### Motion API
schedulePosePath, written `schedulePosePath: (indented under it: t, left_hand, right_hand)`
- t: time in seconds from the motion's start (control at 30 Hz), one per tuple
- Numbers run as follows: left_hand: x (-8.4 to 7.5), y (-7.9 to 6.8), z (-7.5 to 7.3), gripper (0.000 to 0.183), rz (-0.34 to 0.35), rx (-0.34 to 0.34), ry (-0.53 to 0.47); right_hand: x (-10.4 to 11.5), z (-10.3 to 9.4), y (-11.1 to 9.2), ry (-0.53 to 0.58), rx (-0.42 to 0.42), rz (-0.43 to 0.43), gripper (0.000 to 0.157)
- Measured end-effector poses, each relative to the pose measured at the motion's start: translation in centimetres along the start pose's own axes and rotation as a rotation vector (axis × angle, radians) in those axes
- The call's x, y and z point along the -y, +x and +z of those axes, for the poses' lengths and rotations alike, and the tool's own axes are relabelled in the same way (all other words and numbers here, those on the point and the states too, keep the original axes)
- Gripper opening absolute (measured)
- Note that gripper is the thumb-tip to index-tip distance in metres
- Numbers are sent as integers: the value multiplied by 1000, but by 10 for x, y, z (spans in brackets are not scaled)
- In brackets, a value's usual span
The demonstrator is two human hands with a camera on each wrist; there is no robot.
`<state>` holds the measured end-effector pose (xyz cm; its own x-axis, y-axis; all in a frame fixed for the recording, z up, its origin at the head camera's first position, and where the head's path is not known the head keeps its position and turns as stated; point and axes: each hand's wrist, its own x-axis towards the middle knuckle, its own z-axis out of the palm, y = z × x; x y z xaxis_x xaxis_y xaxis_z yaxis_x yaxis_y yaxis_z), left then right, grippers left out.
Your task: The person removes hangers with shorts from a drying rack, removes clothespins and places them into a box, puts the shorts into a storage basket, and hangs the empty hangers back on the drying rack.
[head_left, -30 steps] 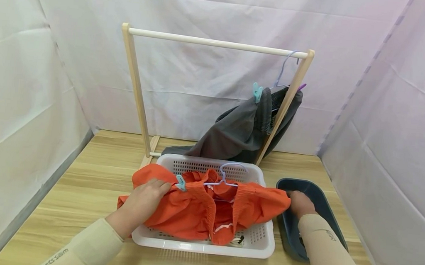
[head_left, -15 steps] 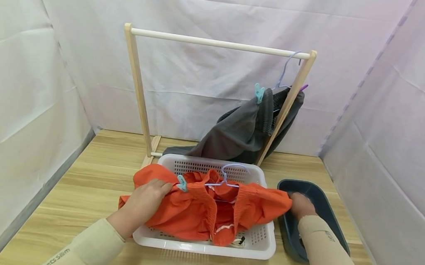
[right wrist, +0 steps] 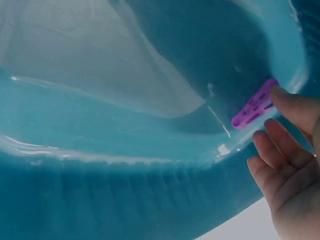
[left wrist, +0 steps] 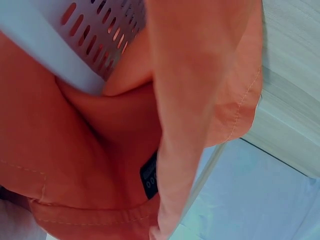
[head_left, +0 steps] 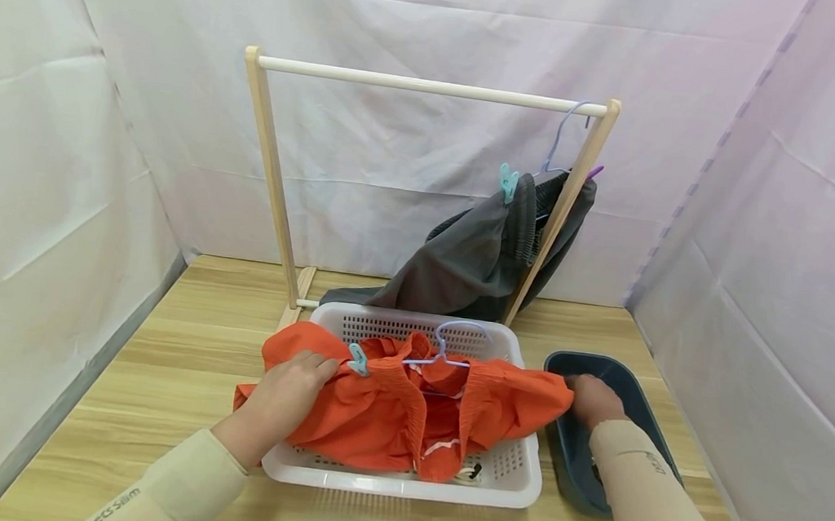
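Note:
Orange elastic-waist pants lie across a white perforated basket, with a lilac hanger in the waistband. A light-blue clothespin is clipped to the left side of the waist. Beside it, my left hand grips the orange fabric. In the left wrist view that fabric fills the picture and hides most of the hand. My right hand reaches into a dark blue bin. The right wrist view shows its thumb on one end of a purple clothespin, the index finger mostly hidden.
Behind the basket stands a wooden rack with a white bar. Dark grey pants hang from it at the right on another lilac hanger, clipped by a light-blue clothespin. White cloth walls enclose the wooden table.
My right hand has shifted slightly within the bin. The left hand and the orange pants stay where they were.

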<state>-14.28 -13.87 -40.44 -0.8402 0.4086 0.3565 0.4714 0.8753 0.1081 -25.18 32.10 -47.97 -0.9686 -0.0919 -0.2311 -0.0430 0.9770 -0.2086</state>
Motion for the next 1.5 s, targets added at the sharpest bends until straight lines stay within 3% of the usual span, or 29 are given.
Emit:
schedulePosePath:
  t: [0.43, 0.7, 1.07, 1.3, 1.5]
  left_hand:
    - [0, 0, -2, 23, -34, 37, -11]
    - [-1, 0, -3, 23, -43, 51, -13]
    - [-1, 0, -3, 25, -47, 65, 3]
    - [0, 1, -3, 23, -44, 57, -17]
    - [-1, 1, -4, 22, -42, 57, -29]
  right_hand:
    - [1, -22, -8, 22, -47, 3, 52]
    - [0, -31, -18, 7, -142, -43, 55]
    - [2, -41, -29, 70, -255, -45, 68]
    - [2, -50, -36, 171, -282, -16, 70]
    - [5, -56, -46, 204, -340, -61, 75]
